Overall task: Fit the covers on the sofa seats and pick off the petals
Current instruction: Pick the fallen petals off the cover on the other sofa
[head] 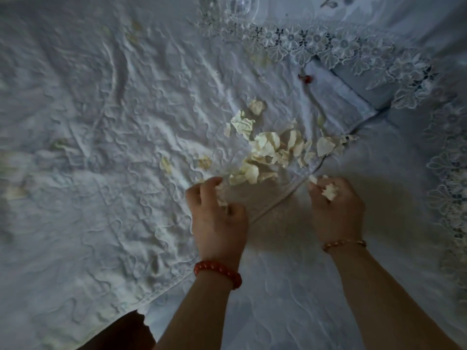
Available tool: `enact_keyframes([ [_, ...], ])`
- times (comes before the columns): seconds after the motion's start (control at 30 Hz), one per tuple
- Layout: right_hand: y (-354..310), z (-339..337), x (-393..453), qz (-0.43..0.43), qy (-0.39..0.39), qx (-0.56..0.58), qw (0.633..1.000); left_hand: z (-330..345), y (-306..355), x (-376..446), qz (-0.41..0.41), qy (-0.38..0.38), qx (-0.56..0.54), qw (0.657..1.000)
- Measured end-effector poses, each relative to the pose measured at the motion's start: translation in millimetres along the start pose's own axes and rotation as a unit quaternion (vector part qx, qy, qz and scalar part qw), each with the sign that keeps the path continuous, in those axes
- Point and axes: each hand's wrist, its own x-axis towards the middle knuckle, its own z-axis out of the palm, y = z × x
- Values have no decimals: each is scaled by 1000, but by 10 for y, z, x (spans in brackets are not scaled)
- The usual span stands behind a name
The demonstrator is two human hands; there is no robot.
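On the white quilted sofa cover [101,122], cream petals [265,147] lie heaped just ahead of both hands. The left hand [217,213] curls around a few petals; the right hand [336,205], apart from it, clutches several more.

a home sitting room – quilted sofa covers [101,122], lace-trimmed cloth [328,46].
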Motion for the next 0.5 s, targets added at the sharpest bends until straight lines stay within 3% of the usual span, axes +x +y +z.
enact_keyframes([
  [0.1,-186,-3,-126,55,25,79,995,-98,-103,351,2,14,35,999],
  [0.23,-373,114,-376,89,-4,137,987,-106,-211,629,0,-46,56,997],
  [0.43,-535,330,-547,93,-13,156,983,-110,-277,597,13,58,11,998],
  [0.5,-570,343,-505,70,-14,145,987,-119,-171,547,31,53,-20,998],
])
